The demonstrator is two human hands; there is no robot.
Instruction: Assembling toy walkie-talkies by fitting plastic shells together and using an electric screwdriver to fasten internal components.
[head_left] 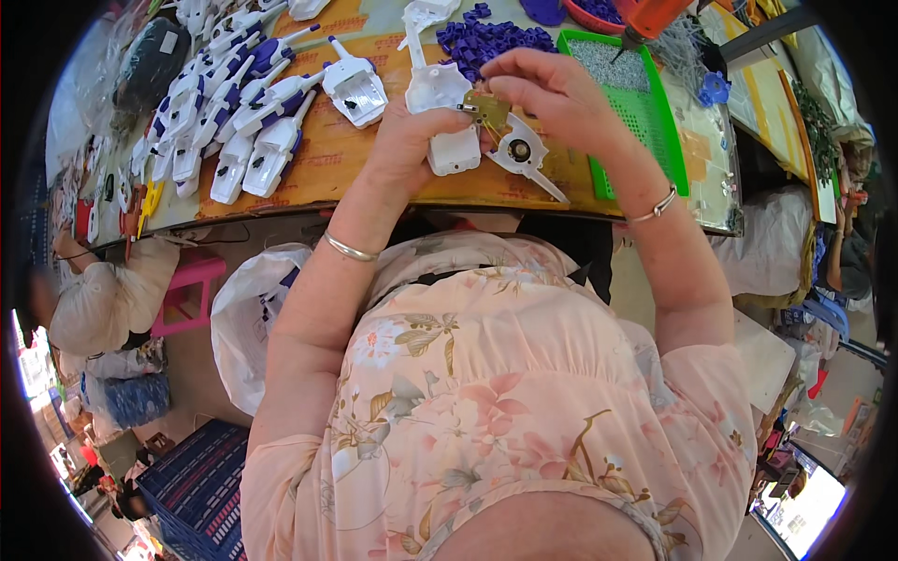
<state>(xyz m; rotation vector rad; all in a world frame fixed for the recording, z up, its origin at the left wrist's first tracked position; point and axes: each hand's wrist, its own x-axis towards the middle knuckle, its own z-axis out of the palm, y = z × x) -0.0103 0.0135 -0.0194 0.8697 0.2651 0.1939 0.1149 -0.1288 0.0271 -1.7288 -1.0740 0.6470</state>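
Observation:
My left hand (400,140) is closed around a white plastic casing (456,154), its thumb reaching to the edge of a small greenish circuit board (490,108). Thin wires run from the board down to a white part with a round centre and a thin arm (521,152). My right hand (552,98) is at the board's upper side, fingers bent and pinched together; what they grip is hidden. Just beyond my left hand lies an open white shell with a handle (437,87). A similar white shell (355,92) rests to its left.
Several white-and-purple handheld casings (234,107) are heaped at the left. Purple small parts (486,42) lie at the back. A green basket (669,140) holds small metal pieces, under an orange power screwdriver (652,19). A white bag (245,313) stands below the table's front edge.

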